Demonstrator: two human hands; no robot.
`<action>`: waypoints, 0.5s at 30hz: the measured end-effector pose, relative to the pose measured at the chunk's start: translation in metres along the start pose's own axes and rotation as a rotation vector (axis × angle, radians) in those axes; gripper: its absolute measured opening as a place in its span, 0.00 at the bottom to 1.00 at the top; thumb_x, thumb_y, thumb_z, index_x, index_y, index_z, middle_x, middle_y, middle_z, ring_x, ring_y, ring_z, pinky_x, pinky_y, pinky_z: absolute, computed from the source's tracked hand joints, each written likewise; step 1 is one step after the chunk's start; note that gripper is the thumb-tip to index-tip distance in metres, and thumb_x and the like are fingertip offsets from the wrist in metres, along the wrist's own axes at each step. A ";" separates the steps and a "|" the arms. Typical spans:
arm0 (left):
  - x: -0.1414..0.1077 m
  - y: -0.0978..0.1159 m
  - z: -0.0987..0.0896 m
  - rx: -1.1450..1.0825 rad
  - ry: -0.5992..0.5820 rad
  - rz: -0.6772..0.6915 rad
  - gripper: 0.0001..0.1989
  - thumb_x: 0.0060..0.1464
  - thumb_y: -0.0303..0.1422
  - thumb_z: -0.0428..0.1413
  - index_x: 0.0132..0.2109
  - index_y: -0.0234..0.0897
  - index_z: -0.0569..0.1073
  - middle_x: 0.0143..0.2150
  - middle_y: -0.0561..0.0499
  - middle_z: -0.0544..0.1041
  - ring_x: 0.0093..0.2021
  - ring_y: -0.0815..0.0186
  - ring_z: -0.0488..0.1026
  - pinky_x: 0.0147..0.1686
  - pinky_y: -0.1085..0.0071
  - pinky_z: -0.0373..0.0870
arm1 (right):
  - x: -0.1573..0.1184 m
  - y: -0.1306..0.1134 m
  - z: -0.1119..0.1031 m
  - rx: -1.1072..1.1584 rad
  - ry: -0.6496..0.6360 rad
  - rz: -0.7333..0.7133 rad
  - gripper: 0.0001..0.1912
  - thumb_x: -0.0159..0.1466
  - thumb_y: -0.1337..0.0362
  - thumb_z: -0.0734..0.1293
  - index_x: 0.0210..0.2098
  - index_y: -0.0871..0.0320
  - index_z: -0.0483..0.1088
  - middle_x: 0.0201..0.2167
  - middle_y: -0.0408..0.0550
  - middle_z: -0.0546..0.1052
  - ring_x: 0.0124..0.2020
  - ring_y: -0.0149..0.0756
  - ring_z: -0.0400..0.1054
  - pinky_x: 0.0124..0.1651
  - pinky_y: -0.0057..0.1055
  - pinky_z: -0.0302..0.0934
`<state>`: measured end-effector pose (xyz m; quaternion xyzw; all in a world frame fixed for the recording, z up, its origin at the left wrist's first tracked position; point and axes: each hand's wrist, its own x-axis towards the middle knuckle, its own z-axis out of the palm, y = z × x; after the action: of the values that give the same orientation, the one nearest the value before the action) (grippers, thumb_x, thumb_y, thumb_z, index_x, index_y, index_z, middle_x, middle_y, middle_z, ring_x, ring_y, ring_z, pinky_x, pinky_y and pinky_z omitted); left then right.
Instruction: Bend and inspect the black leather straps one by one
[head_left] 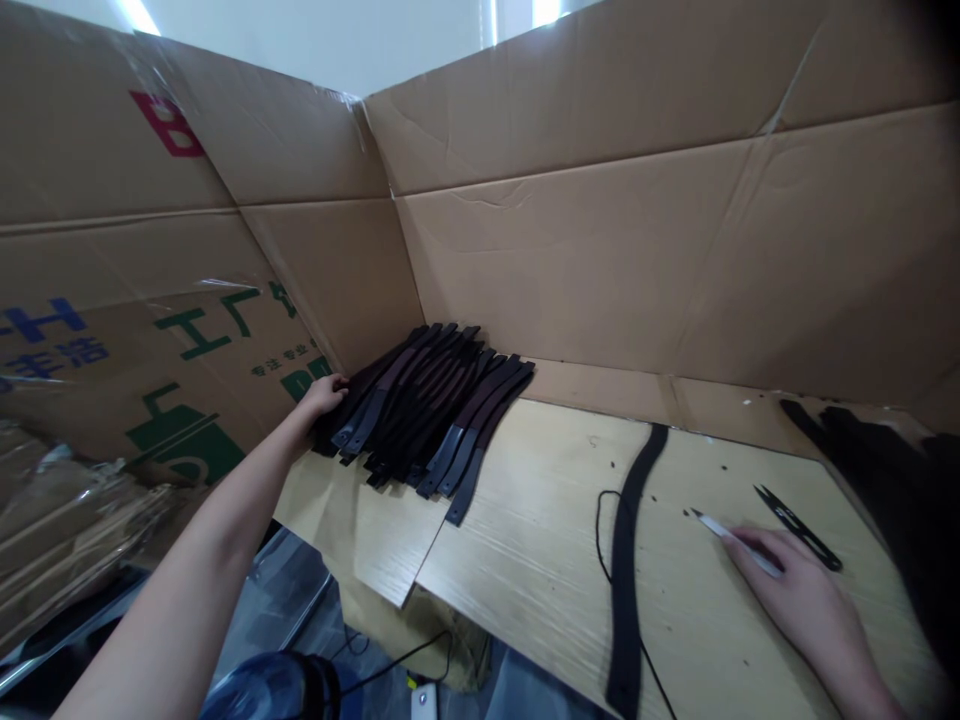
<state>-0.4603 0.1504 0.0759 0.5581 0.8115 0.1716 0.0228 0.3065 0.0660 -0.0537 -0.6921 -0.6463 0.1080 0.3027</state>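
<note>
A pile of dark, curved straps (420, 400) lies at the back left of the wooden table. My left hand (327, 393) reaches to the pile's left edge, its fingers curled at the outermost black strap; the fingertips are partly hidden. My right hand (799, 590) pinches a slim white pen-like tool (712, 524) with a dark tip, pointing left over the tabletop. Beside that hand lies a pair of black thread snips (799, 528). One single black strap (627, 570) stretches front to back across the table, left of the right hand, with a thin black cord (599, 530) next to it.
Tall cardboard walls (570, 270) enclose the table's back and left. More black straps (877, 470) are heaped at the right edge. Small dark scraps dot the wooden tabletop (525, 560). Below the front edge are a blue round object (259, 688) and cables.
</note>
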 end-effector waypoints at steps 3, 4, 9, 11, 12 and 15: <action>0.000 0.002 -0.001 0.021 0.010 -0.016 0.19 0.52 0.31 0.51 0.50 0.30 0.74 0.49 0.39 0.78 0.47 0.56 0.76 0.46 0.66 0.72 | 0.000 -0.002 -0.001 -0.005 0.000 0.014 0.22 0.57 0.43 0.61 0.35 0.52 0.76 0.44 0.49 0.76 0.43 0.50 0.72 0.39 0.39 0.64; 0.000 0.004 -0.002 0.028 0.008 -0.017 0.19 0.52 0.31 0.51 0.50 0.31 0.74 0.48 0.39 0.79 0.47 0.56 0.76 0.46 0.66 0.72 | -0.001 -0.002 -0.001 -0.007 0.002 0.020 0.22 0.57 0.43 0.62 0.35 0.52 0.75 0.44 0.49 0.76 0.43 0.50 0.72 0.39 0.39 0.64; 0.004 0.016 -0.010 0.066 0.001 0.006 0.16 0.54 0.30 0.52 0.49 0.34 0.75 0.49 0.41 0.79 0.50 0.55 0.75 0.48 0.66 0.70 | -0.002 -0.004 -0.001 -0.010 0.001 0.033 0.21 0.57 0.43 0.61 0.35 0.52 0.75 0.45 0.48 0.76 0.45 0.49 0.72 0.39 0.38 0.64; 0.009 0.024 -0.011 0.087 0.012 0.007 0.15 0.54 0.30 0.53 0.49 0.32 0.75 0.49 0.40 0.78 0.50 0.54 0.74 0.48 0.65 0.70 | -0.002 -0.003 0.000 0.000 -0.007 0.022 0.21 0.58 0.44 0.61 0.36 0.52 0.75 0.44 0.48 0.76 0.44 0.48 0.72 0.40 0.38 0.64; 0.013 0.029 -0.012 0.095 0.016 0.007 0.15 0.55 0.30 0.54 0.49 0.31 0.74 0.49 0.40 0.78 0.50 0.54 0.73 0.49 0.65 0.69 | -0.002 -0.003 0.000 0.006 -0.010 0.011 0.21 0.59 0.45 0.61 0.36 0.52 0.75 0.43 0.48 0.76 0.44 0.47 0.72 0.41 0.37 0.64; 0.024 0.040 -0.010 0.110 0.001 0.012 0.16 0.59 0.34 0.55 0.52 0.32 0.71 0.51 0.41 0.74 0.50 0.57 0.72 0.48 0.59 0.71 | -0.002 -0.003 0.000 0.003 0.008 -0.015 0.20 0.60 0.46 0.60 0.36 0.52 0.75 0.43 0.48 0.76 0.43 0.46 0.72 0.42 0.37 0.64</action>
<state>-0.4353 0.1831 0.1011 0.5633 0.8164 0.1270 -0.0092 0.3032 0.0641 -0.0527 -0.6873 -0.6500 0.1039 0.3072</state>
